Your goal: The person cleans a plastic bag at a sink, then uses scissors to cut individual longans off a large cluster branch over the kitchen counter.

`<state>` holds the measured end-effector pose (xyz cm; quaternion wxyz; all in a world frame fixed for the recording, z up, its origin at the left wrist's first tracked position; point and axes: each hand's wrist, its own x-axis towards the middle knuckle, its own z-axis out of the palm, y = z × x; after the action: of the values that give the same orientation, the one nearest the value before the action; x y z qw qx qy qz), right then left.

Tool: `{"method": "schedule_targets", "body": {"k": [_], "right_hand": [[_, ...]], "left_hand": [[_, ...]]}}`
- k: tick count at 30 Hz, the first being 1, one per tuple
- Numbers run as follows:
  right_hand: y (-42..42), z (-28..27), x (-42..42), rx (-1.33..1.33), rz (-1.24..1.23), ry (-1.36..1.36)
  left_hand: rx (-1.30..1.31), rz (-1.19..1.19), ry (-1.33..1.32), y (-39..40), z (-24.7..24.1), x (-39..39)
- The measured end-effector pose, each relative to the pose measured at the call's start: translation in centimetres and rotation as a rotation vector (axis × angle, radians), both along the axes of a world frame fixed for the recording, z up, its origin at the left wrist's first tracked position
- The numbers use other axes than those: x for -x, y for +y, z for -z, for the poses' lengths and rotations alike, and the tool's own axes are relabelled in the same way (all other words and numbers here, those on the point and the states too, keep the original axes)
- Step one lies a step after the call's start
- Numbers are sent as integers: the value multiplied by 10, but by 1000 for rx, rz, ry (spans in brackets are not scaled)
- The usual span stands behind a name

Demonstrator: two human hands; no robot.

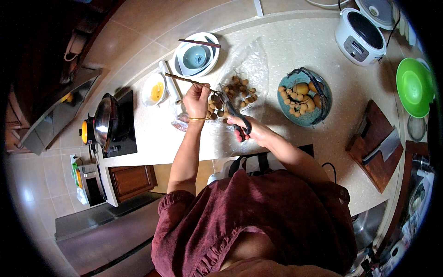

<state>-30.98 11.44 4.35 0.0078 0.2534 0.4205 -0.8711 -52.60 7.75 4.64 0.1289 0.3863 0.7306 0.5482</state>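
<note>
My left hand (197, 101) grips a brown woody stem (181, 78) from a bunch of longans. Several round tan longans (214, 105) hang from it just right of the hand. In my right hand (252, 128) is a pair of dark-handled scissors (236, 112), its blades pointing up towards the stem beside the fruit. I cannot tell whether the blades touch the stem. More longans (244, 90) lie behind on a clear plastic bag (256, 59) spread over the counter. To the right, a blue-green basket (283, 110) with a dark braided handle holds loose longans and larger brown round fruits (301, 89).
Stacked bowls (196, 57) with chopsticks (200, 43) stand at the back, near a bowl with yellow contents (156, 91). A lidded wok (105, 119) is on the left cooktop. At right are a rice cooker (361, 38), a green basin (413, 86), and a cleaver (389, 145) on a cutting board (377, 173).
</note>
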Motion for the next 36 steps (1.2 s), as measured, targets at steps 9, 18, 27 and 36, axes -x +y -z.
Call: {"method": "schedule_targets", "body": {"k": [9, 18, 27, 36], "right_hand": [[17, 4, 29, -101, -92, -123], [9, 20, 29, -110, 41, -84], [25, 47, 16, 131, 235, -77], [4, 44, -4, 158, 121, -84]], "left_hand": [[3, 50, 74, -5, 14, -8], [119, 66, 39, -4, 15, -12], [72, 147, -554, -19, 37, 9], [-189, -220, -727, -16, 78, -17]]}}
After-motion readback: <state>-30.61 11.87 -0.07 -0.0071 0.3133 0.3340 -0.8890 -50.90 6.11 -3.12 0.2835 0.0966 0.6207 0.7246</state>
